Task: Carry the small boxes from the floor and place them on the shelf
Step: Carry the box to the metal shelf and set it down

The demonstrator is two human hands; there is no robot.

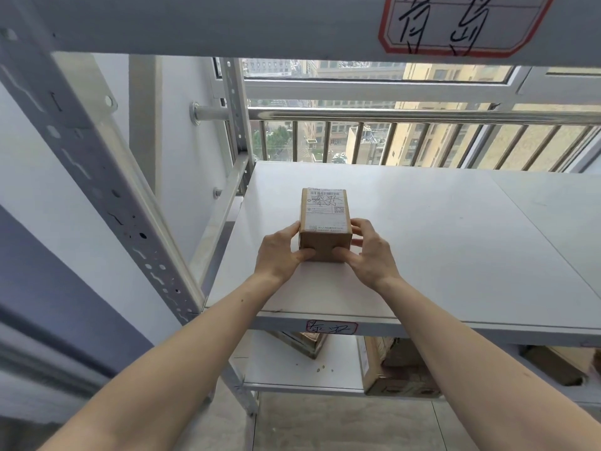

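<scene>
A small brown cardboard box (325, 219) with a white shipping label on top rests on the white shelf board (439, 242), toward its left side. My left hand (279, 255) grips the box's left side and near face. My right hand (367, 252) grips its right side, thumb on the near face. Both forearms reach in from the bottom of the view.
The shelf's perforated metal upright (97, 177) rises at the left. A higher shelf beam with a red-bordered handwritten label (455, 24) crosses the top. Several cardboard boxes (396, 369) sit on the lower shelf. A barred window (406, 141) lies behind the shelf.
</scene>
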